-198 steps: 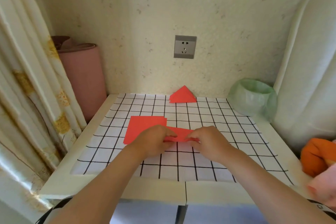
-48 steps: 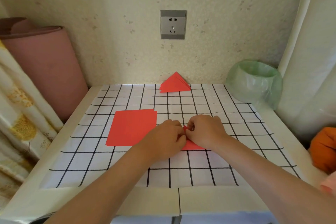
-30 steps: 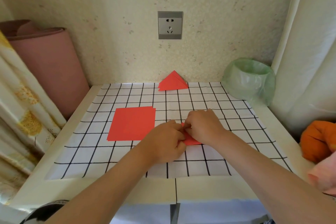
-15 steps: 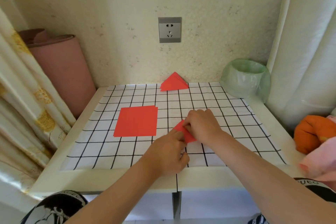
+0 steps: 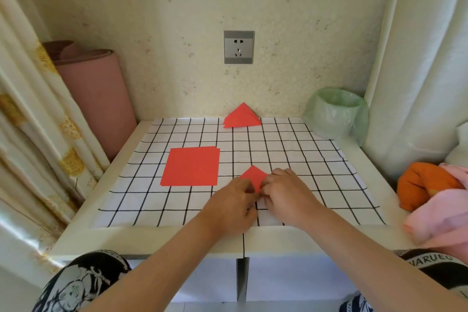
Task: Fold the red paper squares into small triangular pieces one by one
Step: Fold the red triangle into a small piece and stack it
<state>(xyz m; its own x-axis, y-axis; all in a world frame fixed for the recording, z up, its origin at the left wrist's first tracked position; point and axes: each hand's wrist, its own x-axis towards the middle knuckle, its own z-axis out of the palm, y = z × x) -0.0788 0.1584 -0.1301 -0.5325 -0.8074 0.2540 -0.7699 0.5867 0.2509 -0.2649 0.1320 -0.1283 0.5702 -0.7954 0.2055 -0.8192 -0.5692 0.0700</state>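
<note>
- A white table against a speckled cream wall carries a white sheet with a black grid (image 5: 316, 159). The head camera sits a little further back than a moment ago, so more of the near table edge shows.
- At nine o'clock off the table, a rolled pink mat (image 5: 101, 99) leans on the wall.
- The stack of flat red paper squares (image 5: 191, 166) lies at nine o'clock on the sheet. The pile of finished red paper triangles (image 5: 241, 118) sits at twelve o'clock by the wall. Neither has moved.
- The left hand (image 5: 231, 206), fingers curled, pinches the near left edge of the small folded red paper piece (image 5: 254, 177), at six o'clock on the sheet.
- That piece was a long strip seconds ago. It is now compact, with a pointed corner showing that was covered half a second ago.
- The right hand (image 5: 286, 192), fingers curled, grips its right edge, having slid back off the tip.
- This piece looks nearly finished; probably one crease to press, then it joins the pile.
- At two o'clock stands a green plastic-lined bin (image 5: 336, 111); at four o'clock, an orange cloth (image 5: 425, 185).
</note>
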